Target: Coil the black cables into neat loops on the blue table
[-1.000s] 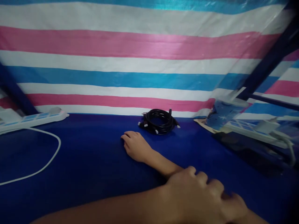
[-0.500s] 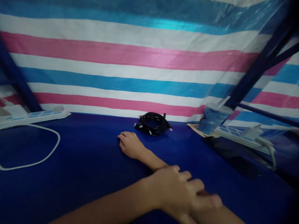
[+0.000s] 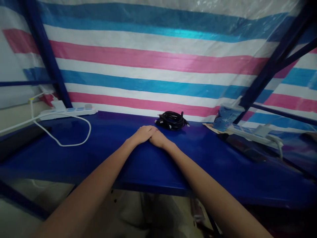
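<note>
Both hands meet on the blue desk, just in front of a coiled bundle of black cables with light-coloured connector ends. My left hand lies over the fingers of my right hand, its own fingers closed over them. The fingers of my right hand are mostly hidden beneath it. Neither hand touches the cables.
At the left, a white power strip, a looping white cable and a dark flat object. At the right, a blue patterned cup, another power strip and a dark flat item. Blue frame posts flank the desk.
My left hand has moved off my right forearm to the fingers of my right hand. My right hand has turned inward. The view has shifted, showing more of the left side and the desk's front edge.
</note>
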